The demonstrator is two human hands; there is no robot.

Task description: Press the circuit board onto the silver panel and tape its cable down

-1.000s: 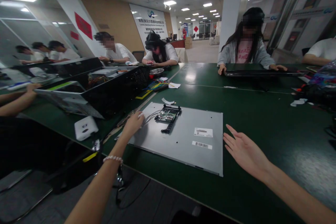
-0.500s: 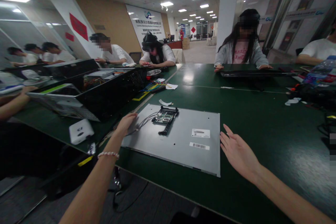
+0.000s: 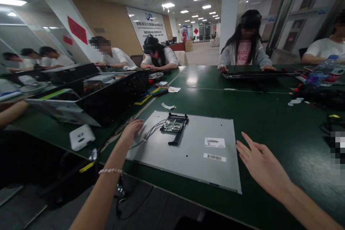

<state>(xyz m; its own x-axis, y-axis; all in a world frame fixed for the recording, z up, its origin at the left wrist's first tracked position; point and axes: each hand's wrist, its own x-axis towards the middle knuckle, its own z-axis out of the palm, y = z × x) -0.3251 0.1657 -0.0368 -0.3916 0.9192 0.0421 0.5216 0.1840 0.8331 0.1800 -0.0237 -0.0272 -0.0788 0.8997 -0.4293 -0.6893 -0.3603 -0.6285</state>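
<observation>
A grey metal display panel (image 3: 194,167) lies flat on the green table, its back facing up. On it sit a green circuit board (image 3: 173,123) in a black bracket (image 3: 178,137), and grey cables (image 3: 153,129) run left from the board. Two white labels are stuck near the panel's right side, one of them a barcode label (image 3: 215,157). My left hand (image 3: 132,132) is at the panel's left edge, fingers stretched out; whether it touches the edge I cannot tell. Just off the right edge, my right hand (image 3: 260,161) is open with its fingers extended, holding nothing.
Left of the panel are a white box-shaped device (image 3: 81,137) and an opened black computer case (image 3: 113,93). Wires (image 3: 155,90) and paper scraps (image 3: 168,106) lie beyond. Across the table a person handles a dark flat screen (image 3: 260,74). A plastic bottle (image 3: 322,70) stands far right.
The panel now appears farther right and a little nearer, and its right edge has swung toward me. My right hand has moved right, and a small gap shows beside the panel.
</observation>
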